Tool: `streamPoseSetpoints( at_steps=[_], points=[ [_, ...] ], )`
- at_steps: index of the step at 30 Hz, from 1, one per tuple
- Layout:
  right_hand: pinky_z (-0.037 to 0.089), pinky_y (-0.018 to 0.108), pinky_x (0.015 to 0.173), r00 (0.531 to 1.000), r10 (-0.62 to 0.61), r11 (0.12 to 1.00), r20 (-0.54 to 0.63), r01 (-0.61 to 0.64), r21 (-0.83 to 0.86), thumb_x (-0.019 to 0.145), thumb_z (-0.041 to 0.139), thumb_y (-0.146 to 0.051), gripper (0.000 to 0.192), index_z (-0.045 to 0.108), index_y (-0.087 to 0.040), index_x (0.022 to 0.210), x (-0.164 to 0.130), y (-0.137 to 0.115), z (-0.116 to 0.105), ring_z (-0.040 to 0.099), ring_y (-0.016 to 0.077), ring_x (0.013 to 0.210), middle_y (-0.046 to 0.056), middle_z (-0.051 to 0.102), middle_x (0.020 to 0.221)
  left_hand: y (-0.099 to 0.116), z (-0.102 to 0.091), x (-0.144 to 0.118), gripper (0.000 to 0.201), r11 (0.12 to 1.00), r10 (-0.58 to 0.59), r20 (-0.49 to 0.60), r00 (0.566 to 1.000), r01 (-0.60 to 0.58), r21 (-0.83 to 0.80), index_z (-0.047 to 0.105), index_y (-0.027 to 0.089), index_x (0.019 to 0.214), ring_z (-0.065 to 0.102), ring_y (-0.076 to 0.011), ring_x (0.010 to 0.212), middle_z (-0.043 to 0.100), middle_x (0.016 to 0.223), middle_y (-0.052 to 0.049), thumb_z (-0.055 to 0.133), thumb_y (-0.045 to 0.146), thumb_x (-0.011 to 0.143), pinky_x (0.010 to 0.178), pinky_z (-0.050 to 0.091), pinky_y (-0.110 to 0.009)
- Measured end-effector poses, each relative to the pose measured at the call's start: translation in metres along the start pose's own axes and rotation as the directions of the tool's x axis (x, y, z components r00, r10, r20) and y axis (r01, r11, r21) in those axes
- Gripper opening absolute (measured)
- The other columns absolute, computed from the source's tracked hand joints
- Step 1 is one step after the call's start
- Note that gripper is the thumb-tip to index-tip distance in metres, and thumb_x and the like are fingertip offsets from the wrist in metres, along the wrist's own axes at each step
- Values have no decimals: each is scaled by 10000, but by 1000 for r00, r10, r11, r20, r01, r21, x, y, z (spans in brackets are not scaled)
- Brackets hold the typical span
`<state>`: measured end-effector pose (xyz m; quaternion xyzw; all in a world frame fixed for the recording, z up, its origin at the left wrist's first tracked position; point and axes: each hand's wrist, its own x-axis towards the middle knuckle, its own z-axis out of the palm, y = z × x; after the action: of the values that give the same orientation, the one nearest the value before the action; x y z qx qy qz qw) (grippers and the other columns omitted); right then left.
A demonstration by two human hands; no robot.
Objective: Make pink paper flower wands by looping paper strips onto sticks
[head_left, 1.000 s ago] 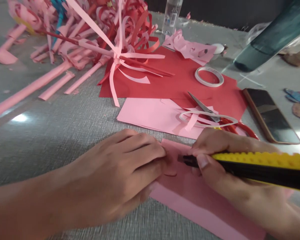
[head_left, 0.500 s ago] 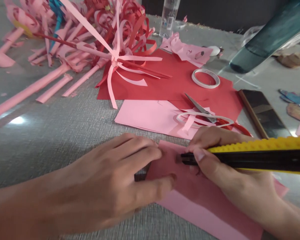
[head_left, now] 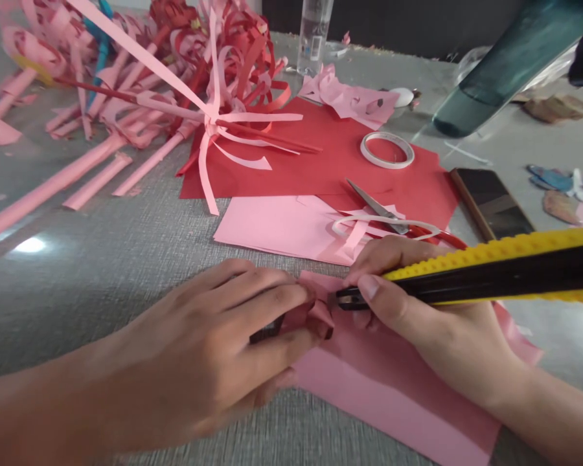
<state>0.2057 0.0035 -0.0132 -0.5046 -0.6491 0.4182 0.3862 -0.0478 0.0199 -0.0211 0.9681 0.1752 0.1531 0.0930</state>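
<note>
A pink paper sheet [head_left: 393, 395] lies on the grey table in front of me. My left hand [head_left: 223, 349] presses on its left end, where the corner of the paper is curled up between thumb and fingers. My right hand [head_left: 427, 317] grips a yellow and black utility knife [head_left: 490, 275], whose tip points left at the curled corner, close to my left fingertips.
Beyond my hands lie pink sheets [head_left: 282, 223], a red sheet [head_left: 330, 155], scissors [head_left: 379, 208] with red handles, a tape ring [head_left: 387, 149] and a phone [head_left: 490, 202]. A heap of pink and red paper strips and rolled tubes [head_left: 165, 84] fills the back left. A clear bottle [head_left: 313, 32] stands behind.
The corner of the pink sheet has curled up under my left fingers. The knife tip has moved left toward it, and the view has shifted slightly.
</note>
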Motion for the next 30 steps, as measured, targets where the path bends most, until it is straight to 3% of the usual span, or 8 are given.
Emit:
streamPoseSetpoints(
  at_steps=[4, 9, 13, 18, 27, 30],
  points=[
    [461, 236, 554, 1000, 16, 1000, 1, -16, 13, 938, 621, -229, 143, 656, -223, 799, 0, 2, 0, 541, 107, 594, -32, 600, 674, -1, -1, 1, 332, 1000, -6, 9, 1000, 6, 0, 643, 211, 1328, 596, -275, 1118, 683, 1254, -82, 507, 243, 1027, 964, 487, -438],
    [503, 228, 591, 997, -23, 999, 70, 20, 33, 943, 654, -281, 131, 668, -226, 826, -2, 3, 1, 598, 120, 679, -13, 644, 759, 0, 0, 1, 313, 1000, -11, -14, 1000, 11, -11, 651, 146, 1291, 597, -270, 1134, 691, 1280, -100, 508, 236, 1027, 983, 468, -426],
    [506, 292, 568, 1000, -16, 997, -4, 16, 75, 924, 656, -276, 128, 653, -283, 797, -1, 1, 2, 560, 150, 601, -24, 596, 698, 0, 2, -1, 277, 1000, 9, -57, 998, -8, 15, 681, 94, 1196, 596, -277, 1176, 695, 1290, -125, 519, 244, 1029, 1021, 451, -425],
    [506, 321, 569, 1000, -15, 999, 13, 15, 52, 897, 660, -254, 154, 637, -311, 755, 1, 0, 3, 517, 167, 587, -25, 570, 666, 0, 4, -2, 312, 1000, 11, -63, 998, -9, 27, 661, 58, 1214, 590, -304, 1214, 684, 1328, -155, 502, 258, 1034, 1035, 469, -456],
    [487, 192, 570, 998, -54, 999, 29, 54, 1, 925, 668, -255, 136, 661, -223, 793, -1, 1, 2, 591, 88, 636, -37, 629, 708, 0, 1, 0, 318, 999, -18, -16, 1000, 18, -34, 640, 107, 1284, 600, -280, 1178, 691, 1293, -127, 526, 248, 1023, 1021, 498, -444],
    [446, 175, 514, 999, -32, 999, -3, 32, 28, 946, 650, -255, 162, 635, -224, 788, -1, 0, 1, 556, 65, 575, -59, 596, 665, 0, -1, 1, 323, 999, -21, -10, 1000, 21, -31, 637, 179, 1315, 604, -268, 1157, 694, 1270, -99, 505, 229, 1025, 983, 507, -431]
  ],
)
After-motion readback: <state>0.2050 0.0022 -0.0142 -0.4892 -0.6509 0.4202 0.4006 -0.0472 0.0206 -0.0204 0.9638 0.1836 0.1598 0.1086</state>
